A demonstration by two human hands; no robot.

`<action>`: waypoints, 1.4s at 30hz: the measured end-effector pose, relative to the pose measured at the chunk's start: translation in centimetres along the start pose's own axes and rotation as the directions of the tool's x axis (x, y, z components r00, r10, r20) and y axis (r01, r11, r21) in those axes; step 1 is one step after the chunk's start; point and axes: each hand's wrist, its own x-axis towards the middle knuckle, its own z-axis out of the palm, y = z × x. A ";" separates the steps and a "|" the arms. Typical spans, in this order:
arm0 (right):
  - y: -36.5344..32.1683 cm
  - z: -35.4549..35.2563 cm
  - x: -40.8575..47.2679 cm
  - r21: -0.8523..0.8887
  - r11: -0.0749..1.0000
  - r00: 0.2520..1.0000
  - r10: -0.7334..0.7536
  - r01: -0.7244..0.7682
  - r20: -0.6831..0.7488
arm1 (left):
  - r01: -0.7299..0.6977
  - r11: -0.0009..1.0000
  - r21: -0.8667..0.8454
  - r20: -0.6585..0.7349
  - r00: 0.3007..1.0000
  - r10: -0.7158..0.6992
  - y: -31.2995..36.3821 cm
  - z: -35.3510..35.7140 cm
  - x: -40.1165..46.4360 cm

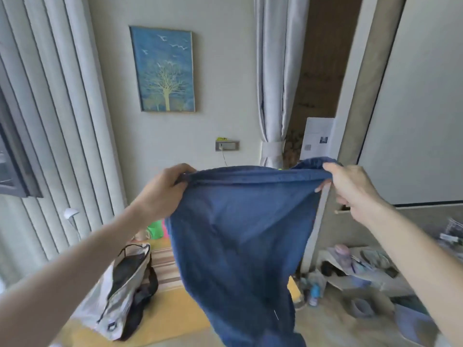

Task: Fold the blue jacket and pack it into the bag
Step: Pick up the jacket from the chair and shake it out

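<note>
I see the blue jacket (pixel 240 236) held up in the air in front of me, hanging down from its top edge, its lower end cut off by the frame. Both arms reach forward and up. My left hand (pixel 162 194) pinches the left corner and my right hand (pixel 350 189) pinches the right one — fingers closed on cloth. The bag (pixel 122 294) lies open on the floor, lower left — its inside is dark, unclear.
</note>
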 end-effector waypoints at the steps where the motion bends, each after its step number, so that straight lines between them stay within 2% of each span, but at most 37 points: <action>1: -0.3 0.2 0.7 0.020 0.999 0.999 -0.039 0.040 -0.023 | -0.094 0.993 0.067 -0.024 0.995 0.096 0.1 -0.7 1.6; 3: -1.3 1.1 2.1 0.102 0.989 0.992 -0.096 0.105 -0.086 | -0.231 0.960 0.157 -0.039 0.970 0.240 0.2 -1.8 4.5; 5: -2.8 2.2 3.8 0.184 0.976 0.989 -0.095 0.115 -0.114 | -0.278 0.946 0.167 0.037 0.961 0.276 0.4 -3.1 6.7; 7: -3.9 3.3 6.3 0.222 0.970 0.994 -0.097 0.105 -0.045 | -0.306 0.913 0.269 0.118 0.952 0.284 0.0 -4.1 9.2; 9: -4.2 4.4 9.5 0.191 0.969 0.982 -0.172 0.155 0.075 | -0.321 0.866 0.384 0.141 0.947 0.289 -1.4 -4.6 11.9; 11: -4.1 5.6 13.2 0.089 0.963 0.929 -0.270 0.256 0.252 | -0.276 0.865 0.419 0.148 0.961 0.235 -3.6 -5.1 14.7; 13: -3.8 7.3 16.8 -0.108 0.909 0.842 -0.321 0.403 0.434 | -0.201 0.879 0.432 0.181 0.974 0.134 -6.0 -5.5 17.3; 15: -3.0 10.3 20.5 -0.259 0.842 0.789 -0.275 0.473 0.550 | -0.127 0.879 0.460 0.215 0.976 0.028 -8.6 -5.2 20.0; 17: -2.0 14.3 24.7 -0.386 0.725 0.750 -0.268 0.570 0.605 | -0.036 0.850 0.526 0.209 0.974 -0.088 -11.7 -4.0 22.8; 19: -1.5 18.2 27.6 -0.549 0.538 0.758 -0.320 0.639 0.568 | 0.035 0.799 0.601 0.135 0.980 -0.144 -14.5 -3.2 25.4; 20: -1.5 19.6 28.9 -0.610 0.491 0.782 -0.358 0.622 0.510 | 0.064 0.779 0.624 0.074 0.987 -0.140 -15.6 -3.1 26.6; 22: -2.6 21.7 31.9 -0.613 0.530 0.805 -0.465 0.586 0.368 | 0.128 0.753 0.646 -0.088 0.992 -0.093 -16.5 -3.6 29.3; 24: -4.1 22.7 33.9 -0.558 0.563 0.770 -0.589 0.610 0.247 | 0.174 0.740 0.650 -0.242 0.970 -0.016 -16.1 -5.0 31.4; 26: -5.9 22.4 35.2 -0.539 0.538 0.715 -0.673 0.648 0.188 | 0.164 0.737 0.655 -0.322 0.944 0.076 -15.4 -7.0 33.1; 29: -8.1 20.6 35.4 -0.506 0.482 0.629 -0.760 0.716 0.166 | 0.132 0.724 0.677 -0.371 0.911 0.180 -14.4 -9.4 34.0; 33: -7.8 18.2 34.1 -0.442 0.464 0.571 -0.808 0.767 0.143 | 0.104 0.761 0.640 -0.397 0.893 0.211 -13.9 -10.1 31.6; 36: -5.3 16.4 31.6 -0.375 0.511 0.603 -0.775 0.773 0.189 | 0.043 0.797 0.603 -0.354 0.909 0.219 -14.2 -9.3 26.9; 39: -0.7 15.1 28.4 -0.337 0.559 0.650 -0.693 0.757 0.312 | -0.019 0.802 0.597 -0.246 0.947 0.206 -16.2 -6.6 20.8; 42: 6.1 15.4 25.4 -0.354 0.582 0.678 -0.578 0.732 0.453 | -0.023 0.832 0.555 -0.119 0.987 0.107 -21.1 -2.0 14.4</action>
